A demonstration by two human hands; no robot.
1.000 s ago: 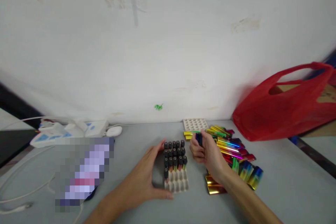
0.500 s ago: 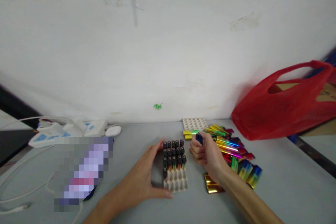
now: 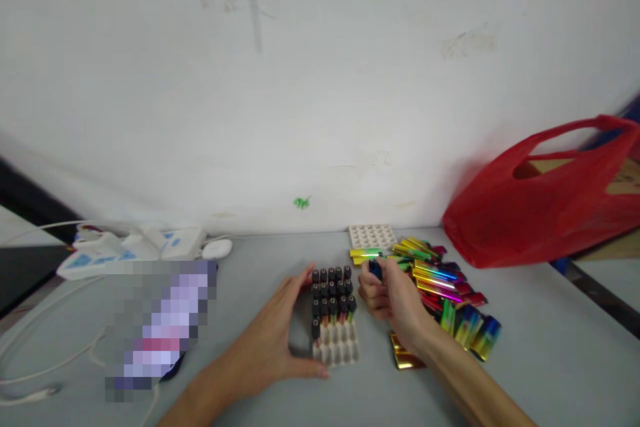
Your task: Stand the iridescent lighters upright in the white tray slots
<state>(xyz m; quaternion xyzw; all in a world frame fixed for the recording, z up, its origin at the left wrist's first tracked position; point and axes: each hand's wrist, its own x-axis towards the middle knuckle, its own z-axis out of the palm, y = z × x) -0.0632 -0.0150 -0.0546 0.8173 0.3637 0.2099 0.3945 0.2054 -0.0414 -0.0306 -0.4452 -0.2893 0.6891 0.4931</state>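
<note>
A pale tray [image 3: 336,352] with rows of slots lies on the table, holding several upright lighters [image 3: 333,289] with black tops. Bare slots show in its near rows. My left hand [image 3: 267,340] spans the tray's left side, fingertips by the far corner and thumb along the near edge. To the right of the tray, my right hand [image 3: 393,297] is closed around a dark blue lighter [image 3: 375,269], thumb by its top; the fingers hide most of it. Beyond and beside this hand lies a pile of shiny coloured lighters [image 3: 437,279].
Another pale slotted tray [image 3: 373,236] rests by the wall. A red plastic bag [image 3: 530,213] stands at the back right. On the left are a white power strip [image 3: 183,243], cables, a small white case [image 3: 217,249] and a blurred-out phone-like object [image 3: 167,327].
My right hand has shifted slightly left and down with the dark blue lighter, which is turned a little. My left hand and the tray look unchanged.
</note>
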